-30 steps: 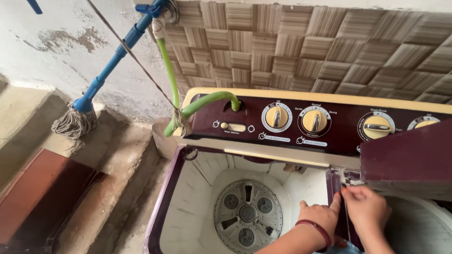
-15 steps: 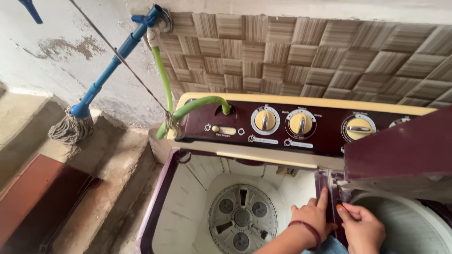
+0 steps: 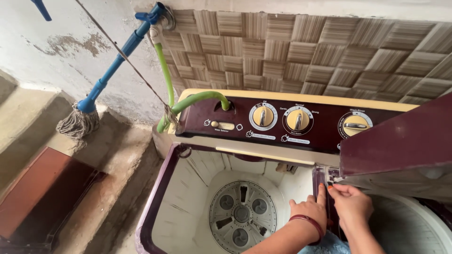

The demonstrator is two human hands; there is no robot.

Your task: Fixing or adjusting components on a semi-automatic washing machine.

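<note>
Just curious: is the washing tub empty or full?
Empty: the wash tub shows bare white walls and its grey agitator disc, no water or clothes.

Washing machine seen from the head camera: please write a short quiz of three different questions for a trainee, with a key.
1. True or false: the wash tub holds clothes.
2. Which hose runs from the wall tap to the machine? A) green B) red C) black
3. Fill in: both the left hand and the right hand are at the dark part on the ____ between the two tubs.

Key
1. False; the tub shows only its grey disc.
2. A, the green hose.
3. divider.
</note>
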